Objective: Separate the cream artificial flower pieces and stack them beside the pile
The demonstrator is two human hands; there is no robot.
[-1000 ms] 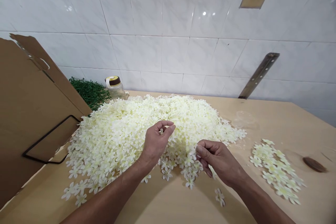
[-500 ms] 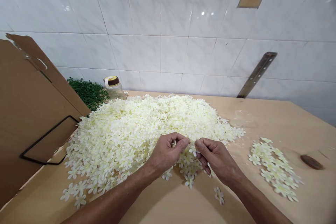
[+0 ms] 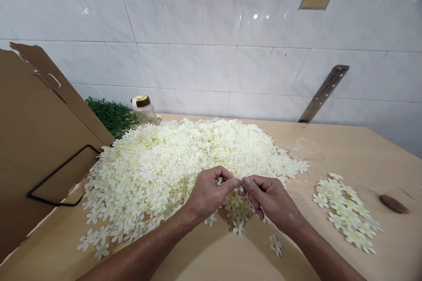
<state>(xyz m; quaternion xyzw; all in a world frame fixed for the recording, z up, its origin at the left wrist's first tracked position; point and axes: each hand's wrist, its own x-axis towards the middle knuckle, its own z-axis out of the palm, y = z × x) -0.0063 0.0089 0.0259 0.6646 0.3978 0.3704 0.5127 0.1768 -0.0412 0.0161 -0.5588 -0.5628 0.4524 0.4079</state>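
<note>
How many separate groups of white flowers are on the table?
2: the big heap by the hands, and a small batch at right. A few strays lie near the heap.

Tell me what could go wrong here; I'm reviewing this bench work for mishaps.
1. The left hand and right hand meet fingertip to fingertip on a small cream fabric flower; such a small piece could slip and vanish into the large heap of cream fabric flowers.
2. The forearms lie beside loose flowers at the heap's edge and could sweep them off the pale wooden table.
3. The small sorted batch of flowers could get mixed in again.
</note>
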